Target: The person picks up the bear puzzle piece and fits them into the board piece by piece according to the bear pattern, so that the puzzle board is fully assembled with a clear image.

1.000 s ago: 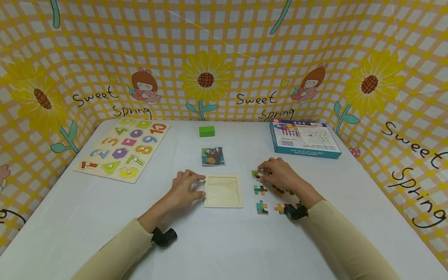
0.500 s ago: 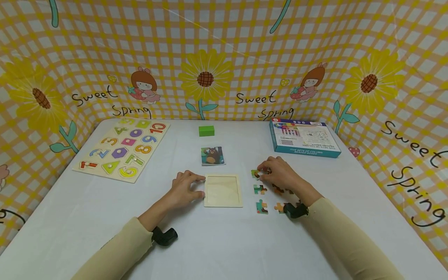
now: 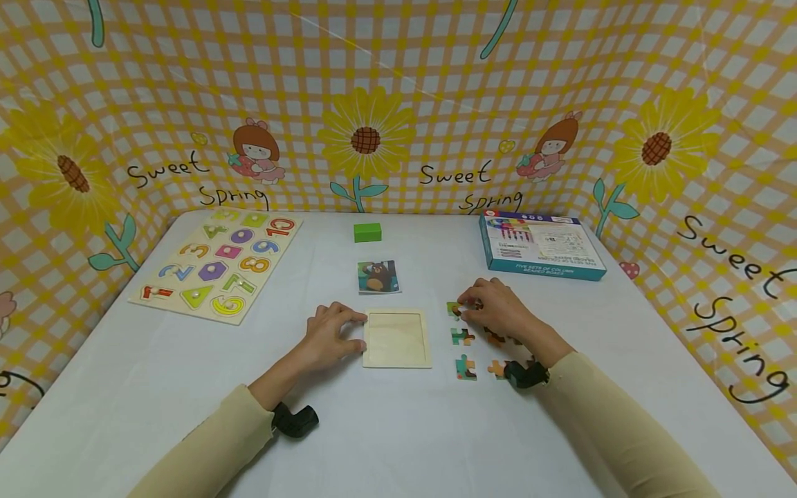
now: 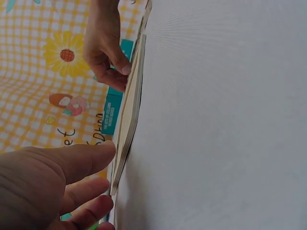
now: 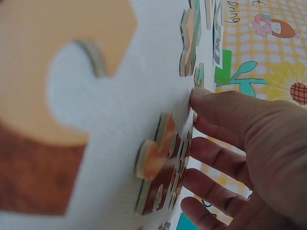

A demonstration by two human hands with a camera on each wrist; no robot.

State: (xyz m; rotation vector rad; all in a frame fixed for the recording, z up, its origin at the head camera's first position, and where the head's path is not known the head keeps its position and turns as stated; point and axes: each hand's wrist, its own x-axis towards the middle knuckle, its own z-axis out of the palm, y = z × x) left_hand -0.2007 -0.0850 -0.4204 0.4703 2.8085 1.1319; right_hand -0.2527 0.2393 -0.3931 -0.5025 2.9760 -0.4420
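Note:
A square wooden puzzle tray (image 3: 396, 340) lies bare on the white table. My left hand (image 3: 326, 337) is at its left edge, thumb and index fingertips spread apart along the rim; in the left wrist view the left hand's thumb (image 4: 91, 155) is extended. To the right of the tray lie several jigsaw pieces in rows. My right hand (image 3: 501, 308) pinches the top-left jigsaw piece (image 3: 453, 310) between thumb and index finger, with the piece still at table level. Beneath this hand, other pieces are partly hidden. A loose piece (image 3: 463, 337) and another piece (image 3: 465, 368) lie in the nearest column.
Behind the tray are a bear picture card (image 3: 378, 277) and a green block (image 3: 367, 232). A number-and-shape board (image 3: 218, 266) lies at the left, a flat teal-sided box (image 3: 542, 245) at back right. Checked cloth (image 3: 398, 83) hangs behind the table.
Hardly anything differs. The right hand's fingertips have closed in slightly on the top-left jigsaw piece; the left hand stays at the tray edge.

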